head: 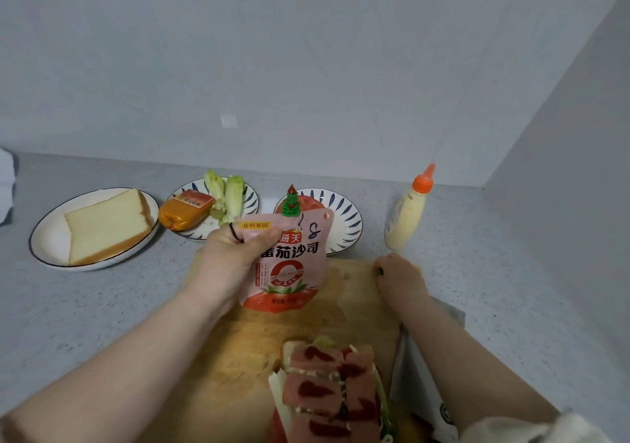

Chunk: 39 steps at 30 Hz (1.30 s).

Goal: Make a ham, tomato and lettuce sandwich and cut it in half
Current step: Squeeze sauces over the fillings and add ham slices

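Observation:
An open sandwich (332, 388) lies at the near end of the wooden cutting board (238, 347): bread, lettuce, ham slices with dark red ketchup streaks. My left hand (231, 255) grips a pink ketchup pouch (289, 262) upright above the board; its green spout (290, 204) is uncapped. My right hand (399, 277) rests at the board's far right corner, fingers curled around a small green thing, likely the cap. Two bread slices (109, 224) lie on a white plate (44, 238) at the left.
A patterned plate (250, 197) holds a ham sausage (185, 212) and lettuce leaves (226, 192). Another patterned plate (347, 221) behind the pouch holds tomato (308, 202). A mayonnaise squeeze bottle (409, 211) stands at the right. White packaging (426, 391) lies under my right forearm. Walls close the back and right.

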Motion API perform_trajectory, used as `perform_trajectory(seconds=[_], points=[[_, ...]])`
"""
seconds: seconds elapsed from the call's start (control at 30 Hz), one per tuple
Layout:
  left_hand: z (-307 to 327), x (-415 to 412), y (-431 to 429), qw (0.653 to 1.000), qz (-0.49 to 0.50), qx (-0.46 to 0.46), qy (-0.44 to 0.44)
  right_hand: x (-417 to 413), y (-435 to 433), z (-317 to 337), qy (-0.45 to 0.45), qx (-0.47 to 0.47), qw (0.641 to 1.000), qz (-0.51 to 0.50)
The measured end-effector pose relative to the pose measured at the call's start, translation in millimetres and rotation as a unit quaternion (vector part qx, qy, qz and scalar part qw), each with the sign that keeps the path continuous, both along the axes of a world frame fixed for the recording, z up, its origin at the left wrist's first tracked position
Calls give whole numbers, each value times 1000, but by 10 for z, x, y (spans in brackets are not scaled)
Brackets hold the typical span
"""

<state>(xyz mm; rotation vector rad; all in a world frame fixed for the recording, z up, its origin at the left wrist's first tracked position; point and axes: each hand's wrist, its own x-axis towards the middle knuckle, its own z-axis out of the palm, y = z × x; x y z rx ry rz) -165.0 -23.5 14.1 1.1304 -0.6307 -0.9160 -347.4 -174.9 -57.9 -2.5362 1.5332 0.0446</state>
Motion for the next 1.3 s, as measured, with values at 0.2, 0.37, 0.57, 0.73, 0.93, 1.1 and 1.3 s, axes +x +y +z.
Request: perform_trajectory(seconds=[0.2, 0.37, 0.57, 0.73, 0.93, 1.1, 1.3], points=[[-123, -91, -114, 999, -26, 24, 21, 50, 132, 498, -256, -3, 965, -58], [-190, -96, -133, 997, -53, 55, 25, 218, 378, 1293, -404, 44, 913, 45], [-47, -73, -88, 975, -68, 60, -202, 443, 651, 1507, -292, 41, 941, 166], [29, -79, -99, 958, -81, 61, -269, 507, 730, 1533, -239, 19, 947, 215], [38, -90, -93, 952, -76, 64, -289, 510, 786, 1552, -187, -23, 947, 260], [40, -82, -89, 948, -93, 57, -297, 585, 838, 1595, -99, -40, 952, 286], [46, -113, -82, 935, -83, 57, -341, 646, 863, 1465, -16, -120, 970, 210]])
